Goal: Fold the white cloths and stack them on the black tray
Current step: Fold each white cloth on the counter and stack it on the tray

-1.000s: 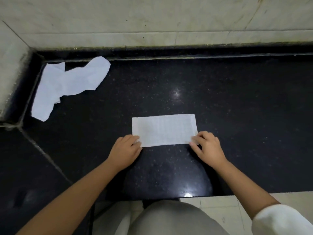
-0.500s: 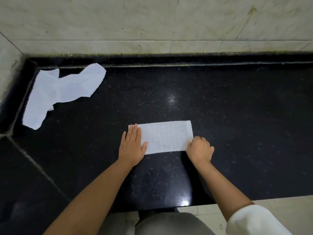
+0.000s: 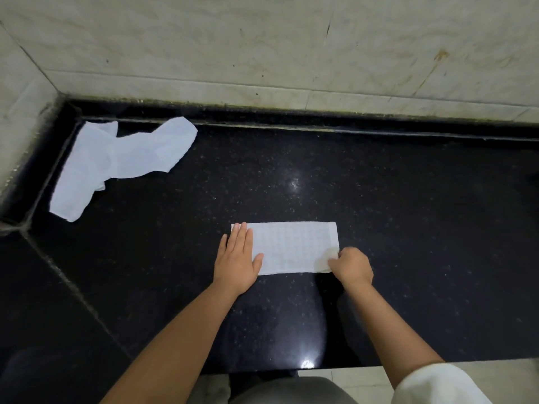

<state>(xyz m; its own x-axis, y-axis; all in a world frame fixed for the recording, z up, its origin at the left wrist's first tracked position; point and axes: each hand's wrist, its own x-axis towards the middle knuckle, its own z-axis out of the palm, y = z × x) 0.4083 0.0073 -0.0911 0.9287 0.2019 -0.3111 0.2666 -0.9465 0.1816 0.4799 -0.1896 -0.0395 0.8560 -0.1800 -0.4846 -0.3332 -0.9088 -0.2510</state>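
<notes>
A white cloth (image 3: 294,246), folded into a long rectangle, lies flat on the black stone counter (image 3: 379,228) in front of me. My left hand (image 3: 237,259) presses flat on its left end with straight fingers. My right hand (image 3: 351,265) has its fingers curled and pinches the cloth's near right corner, which is slightly lifted. A second white cloth (image 3: 116,161) lies crumpled and unfolded in the far left corner of the counter. No black tray is in view.
A pale marble wall (image 3: 262,48) runs along the back and the left side. A raised black lip (image 3: 320,123) borders the counter at the wall. The counter's front edge is near my body, with light floor tiles (image 3: 495,371) below.
My left hand went from curled at the cloth's left corner to lying flat on that end. My right hand curled onto the near right corner and lifted it slightly.
</notes>
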